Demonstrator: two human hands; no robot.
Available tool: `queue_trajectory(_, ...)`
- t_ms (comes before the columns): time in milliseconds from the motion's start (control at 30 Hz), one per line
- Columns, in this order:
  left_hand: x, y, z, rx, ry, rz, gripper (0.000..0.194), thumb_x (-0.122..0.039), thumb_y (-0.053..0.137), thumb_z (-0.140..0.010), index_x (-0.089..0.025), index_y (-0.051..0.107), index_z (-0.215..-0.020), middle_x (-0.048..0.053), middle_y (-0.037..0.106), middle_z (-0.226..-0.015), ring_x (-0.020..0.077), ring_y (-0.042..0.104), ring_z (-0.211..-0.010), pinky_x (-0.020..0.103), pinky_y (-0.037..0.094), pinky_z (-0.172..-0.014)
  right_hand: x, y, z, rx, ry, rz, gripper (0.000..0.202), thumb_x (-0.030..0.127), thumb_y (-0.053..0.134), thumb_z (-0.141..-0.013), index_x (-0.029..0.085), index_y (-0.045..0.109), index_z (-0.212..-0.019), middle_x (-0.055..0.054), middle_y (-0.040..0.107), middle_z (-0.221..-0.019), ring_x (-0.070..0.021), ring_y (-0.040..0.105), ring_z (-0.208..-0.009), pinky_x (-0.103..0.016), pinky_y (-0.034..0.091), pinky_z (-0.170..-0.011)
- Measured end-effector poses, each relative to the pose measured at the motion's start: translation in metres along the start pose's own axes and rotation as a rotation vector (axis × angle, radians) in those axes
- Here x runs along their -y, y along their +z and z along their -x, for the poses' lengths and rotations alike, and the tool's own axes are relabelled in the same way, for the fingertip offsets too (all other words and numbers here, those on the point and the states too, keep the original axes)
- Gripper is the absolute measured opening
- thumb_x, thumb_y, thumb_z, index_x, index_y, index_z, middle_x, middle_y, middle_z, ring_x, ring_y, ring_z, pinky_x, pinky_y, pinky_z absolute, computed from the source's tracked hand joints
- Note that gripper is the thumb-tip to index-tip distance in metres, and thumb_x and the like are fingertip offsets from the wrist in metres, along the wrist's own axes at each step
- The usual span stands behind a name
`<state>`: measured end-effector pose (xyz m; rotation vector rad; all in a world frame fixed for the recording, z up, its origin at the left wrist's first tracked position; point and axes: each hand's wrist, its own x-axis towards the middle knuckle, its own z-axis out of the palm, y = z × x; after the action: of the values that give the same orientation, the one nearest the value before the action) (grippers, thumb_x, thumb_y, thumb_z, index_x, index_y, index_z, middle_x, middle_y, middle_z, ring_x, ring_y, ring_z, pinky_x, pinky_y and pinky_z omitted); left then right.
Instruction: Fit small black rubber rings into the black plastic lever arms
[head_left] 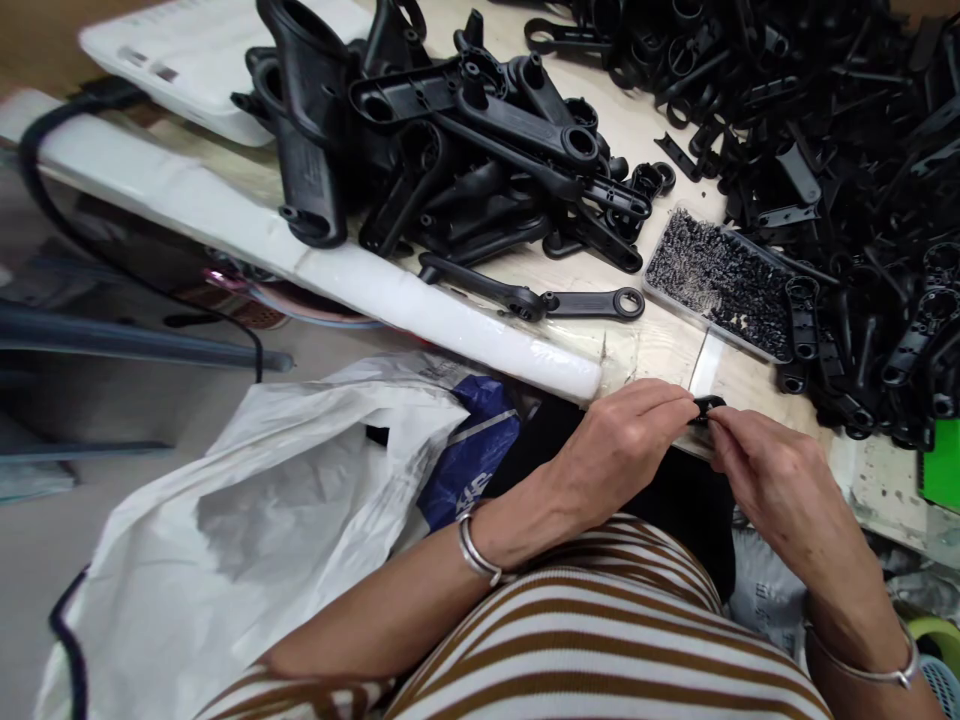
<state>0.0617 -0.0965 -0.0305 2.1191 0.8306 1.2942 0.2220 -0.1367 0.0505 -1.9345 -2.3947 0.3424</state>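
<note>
My left hand [628, 440] and my right hand [772, 465] meet at the table's front edge, fingers closed in a pinch. Between their fingertips is a small black plastic part [709, 406]; most of it is hidden by the fingers. Just beyond the hands lies a clear shallow box [712, 320] filled with small black pieces and small metal-coloured pieces. To its left, a black arm-shaped part with a ring end [592, 304] rests on the table, joined or touching another black part [480, 285].
A heap of black plastic parts [487, 150] stands at the back left, and a larger pile [810, 150] covers the right. White foam padding [375, 285] runs along the table edge. Below it hangs a white plastic bag [247, 540]. A bright green object [941, 465] sits far right.
</note>
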Motion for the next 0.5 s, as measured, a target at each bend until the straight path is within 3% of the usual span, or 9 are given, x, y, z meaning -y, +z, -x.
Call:
queue_trajectory(267,0.001,0.001,0.000,-0.018,0.017,0.050,0.010,-0.006,0.057,-0.089,-0.010,0.062,-0.097,0.007,0.071,-0.095,0.0149,0.067,-0.092,0.028,0.058,-0.087,0.008,0.002,-0.006,-0.045,0.050,0.137,0.021,0.019,0.045,-0.095,0.019,0.054,-0.075,0.001,0.059,-0.058,-0.0165,0.057,-0.050,-0.028,0.033,-0.052)
queue_trajectory(500,0.002,0.001,0.001,-0.017,0.006,0.085,0.010,-0.007,0.055,-0.091,-0.012,0.062,-0.096,0.006,0.071,-0.094,0.0148,0.067,-0.091,0.029,0.058,-0.086,0.014,-0.001,-0.008,0.023,0.064,0.219,0.025,0.015,0.044,-0.093,0.022,0.043,-0.069,0.000,0.055,-0.055,-0.0159,0.055,-0.048,-0.027,0.032,-0.050)
